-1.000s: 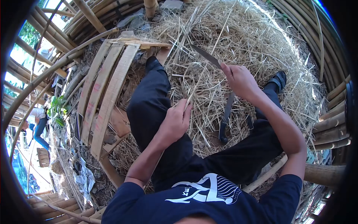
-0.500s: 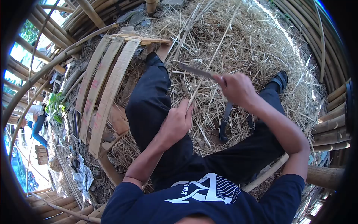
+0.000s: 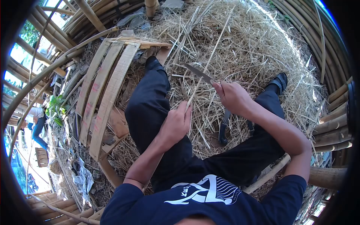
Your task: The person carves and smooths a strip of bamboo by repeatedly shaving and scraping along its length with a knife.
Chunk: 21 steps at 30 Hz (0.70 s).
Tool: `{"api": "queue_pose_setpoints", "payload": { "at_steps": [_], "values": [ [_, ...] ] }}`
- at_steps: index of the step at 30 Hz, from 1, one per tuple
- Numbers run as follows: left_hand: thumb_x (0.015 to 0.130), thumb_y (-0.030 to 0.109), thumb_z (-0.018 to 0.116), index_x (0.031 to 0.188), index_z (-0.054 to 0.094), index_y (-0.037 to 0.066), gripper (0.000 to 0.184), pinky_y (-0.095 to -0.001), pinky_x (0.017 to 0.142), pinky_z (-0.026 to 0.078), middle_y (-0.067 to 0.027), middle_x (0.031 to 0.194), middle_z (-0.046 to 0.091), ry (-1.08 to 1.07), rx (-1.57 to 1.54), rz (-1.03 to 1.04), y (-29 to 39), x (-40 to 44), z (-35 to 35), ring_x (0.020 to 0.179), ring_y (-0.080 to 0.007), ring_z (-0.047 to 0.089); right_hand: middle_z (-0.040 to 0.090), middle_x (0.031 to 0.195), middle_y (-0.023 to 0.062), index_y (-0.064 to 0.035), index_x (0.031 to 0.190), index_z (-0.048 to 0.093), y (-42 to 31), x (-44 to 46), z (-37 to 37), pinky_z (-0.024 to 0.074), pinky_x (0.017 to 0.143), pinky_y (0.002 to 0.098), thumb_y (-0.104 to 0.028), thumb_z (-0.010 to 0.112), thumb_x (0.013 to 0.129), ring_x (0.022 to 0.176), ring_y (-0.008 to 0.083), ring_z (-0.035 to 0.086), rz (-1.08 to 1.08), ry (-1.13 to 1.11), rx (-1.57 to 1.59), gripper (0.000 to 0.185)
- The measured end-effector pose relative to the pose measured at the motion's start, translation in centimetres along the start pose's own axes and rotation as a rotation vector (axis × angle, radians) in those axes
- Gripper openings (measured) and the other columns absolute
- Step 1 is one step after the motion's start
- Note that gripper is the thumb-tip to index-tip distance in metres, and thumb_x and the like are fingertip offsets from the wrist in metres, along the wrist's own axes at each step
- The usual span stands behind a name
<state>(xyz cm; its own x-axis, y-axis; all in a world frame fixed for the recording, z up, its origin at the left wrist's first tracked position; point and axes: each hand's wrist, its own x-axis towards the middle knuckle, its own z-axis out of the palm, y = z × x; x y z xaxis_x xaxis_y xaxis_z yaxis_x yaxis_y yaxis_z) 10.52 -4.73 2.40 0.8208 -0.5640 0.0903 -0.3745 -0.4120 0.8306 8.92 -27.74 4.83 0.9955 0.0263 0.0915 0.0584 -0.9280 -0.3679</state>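
Closed around the near end of a long, thin bamboo strip (image 3: 217, 43) is my left hand (image 3: 176, 125), held over my left thigh. The strip slants away from me, up and to the right, over the shavings. My right hand (image 3: 233, 96) grips a knife (image 3: 198, 72); its handle is hidden in my fist. The blade points left and lies across the strip, a short way beyond my left hand. Between my legs a second blade with a black handle (image 3: 223, 133) rests on the shavings.
A heap of pale shavings (image 3: 258, 41) covers the ground around my feet. At the left leans a slatted wooden crate (image 3: 112, 101). Bamboo poles (image 3: 332, 131) line the right side, with more at upper left. A person (image 3: 37, 125) is at the far left.
My right hand and the knife have moved slightly down and toward me along the strip. The strip's far end has shifted a little left, and my left hand still holds it.
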Motion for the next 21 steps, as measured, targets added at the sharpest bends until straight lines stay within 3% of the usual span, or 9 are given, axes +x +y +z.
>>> {"api": "queue_pose_setpoints", "payload": {
  "at_steps": [3, 4, 10, 11, 14, 16, 18, 19, 21],
  "values": [
    [0.095, 0.007, 0.051, 0.095, 0.052, -0.002, 0.01, -0.04, 0.048, 0.039, -0.0203, 0.063, 0.055, -0.001, -0.032, -0.024, 0.2, -0.3, 0.0, 0.058, -0.0386, 0.058, 0.055, 0.055, 0.0155, -0.0004, 0.074, 0.055, 0.3, 2.2, -3.2, 0.0487, 0.054, 0.0427, -0.044, 0.034, 0.101, 0.051, 0.0318, 0.059, 0.354, -0.098, 0.187, 0.055],
    [0.094, 0.008, 0.051, 0.095, 0.052, -0.002, 0.01, -0.04, 0.049, 0.039, -0.0203, 0.063, 0.055, 0.008, -0.032, 0.002, 0.4, -0.3, 0.0, 0.058, -0.0384, 0.058, 0.056, 0.057, 0.0161, -0.0001, 0.077, 0.055, 1.7, 2.5, -2.8, 0.0482, 0.053, 0.0433, -0.041, 0.033, 0.102, 0.052, 0.0311, 0.06, 0.217, 0.043, 0.038, 0.053],
    [0.094, 0.007, 0.051, 0.093, 0.052, -0.003, 0.01, -0.0403, 0.049, 0.04, -0.0205, 0.064, 0.056, 0.019, -0.02, 0.016, 0.6, 0.1, -0.4, 0.058, -0.0378, 0.058, 0.062, 0.069, 0.0199, 0.0029, 0.086, 0.056, 0.2, 1.1, -1.5, 0.0488, 0.059, 0.0473, -0.03, 0.038, 0.1, 0.063, 0.0352, 0.063, 0.182, -0.228, -0.003, 0.04],
    [0.094, 0.007, 0.051, 0.092, 0.052, -0.003, 0.01, -0.0403, 0.049, 0.04, -0.0204, 0.064, 0.056, 0.001, -0.056, -0.028, 0.9, -0.1, -0.5, 0.058, -0.0377, 0.058, 0.063, 0.07, 0.0189, 0.0036, 0.086, 0.056, 1.5, 2.4, -2.0, 0.0496, 0.059, 0.0459, -0.029, 0.035, 0.1, 0.063, 0.0345, 0.063, 0.338, -0.22, 0.21, 0.041],
    [0.094, 0.007, 0.051, 0.093, 0.053, -0.003, 0.01, -0.0392, 0.049, 0.04, -0.0197, 0.064, 0.056, 0.031, 0.0, 0.053, 0.0, 0.3, -0.1, 0.058, -0.0362, 0.06, 0.061, 0.069, 0.0209, 0.0049, 0.088, 0.055, -1.3, 0.6, -2.6, 0.0491, 0.06, 0.0457, -0.035, 0.034, 0.102, 0.064, 0.0336, 0.063, 0.359, -0.303, 0.172, 0.047],
    [0.094, 0.007, 0.051, 0.094, 0.053, -0.003, 0.01, -0.0386, 0.049, 0.04, -0.0191, 0.063, 0.056, 0.036, -0.025, 0.013, 0.4, 0.2, -0.3, 0.056, -0.0344, 0.059, 0.062, 0.071, 0.0217, 0.0032, 0.089, 0.056, -1.9, -0.4, -0.5, 0.0484, 0.06, 0.0454, -0.038, 0.031, 0.102, 0.065, 0.0342, 0.063, 0.096, -0.278, 0.161, 0.05],
    [0.094, 0.007, 0.051, 0.095, 0.054, -0.003, 0.01, -0.0379, 0.048, 0.039, -0.0185, 0.063, 0.056, 0.016, -0.04, -0.036, 0.4, 0.0, -0.5, 0.054, -0.0326, 0.059, 0.061, 0.072, 0.0223, 0.0024, 0.089, 0.056, -0.2, 1.4, -2.5, 0.0484, 0.061, 0.0455, -0.04, 0.029, 0.103, 0.066, 0.0342, 0.063, 0.195, -0.297, 0.091, 0.051],
    [0.094, 0.007, 0.051, 0.096, 0.054, -0.003, 0.01, -0.0373, 0.048, 0.039, -0.018, 0.062, 0.055, 0.029, -0.037, -0.001, 0.5, 0.1, -0.3, 0.052, -0.031, 0.058, 0.061, 0.072, 0.0229, 0.0023, 0.088, 0.056, 0.7, 2.6, -2.6, 0.0485, 0.061, 0.0459, -0.04, 0.031, 0.102, 0.066, 0.0356, 0.063, 0.336, -0.187, 0.321, 0.051],
    [0.094, 0.007, 0.051, 0.096, 0.055, -0.002, 0.01, -0.0366, 0.048, 0.039, -0.0174, 0.061, 0.054, 0.053, -0.032, 0.048, 0.6, 0.4, -0.4, 0.051, -0.0293, 0.057, 0.058, 0.066, 0.0217, 0.0031, 0.086, 0.056, -0.6, 1.5, -2.4, 0.0463, 0.057, 0.0436, -0.034, 0.035, 0.102, 0.061, 0.0327, 0.06, 0.313, -0.189, 0.302, 0.045]
  ]
}}
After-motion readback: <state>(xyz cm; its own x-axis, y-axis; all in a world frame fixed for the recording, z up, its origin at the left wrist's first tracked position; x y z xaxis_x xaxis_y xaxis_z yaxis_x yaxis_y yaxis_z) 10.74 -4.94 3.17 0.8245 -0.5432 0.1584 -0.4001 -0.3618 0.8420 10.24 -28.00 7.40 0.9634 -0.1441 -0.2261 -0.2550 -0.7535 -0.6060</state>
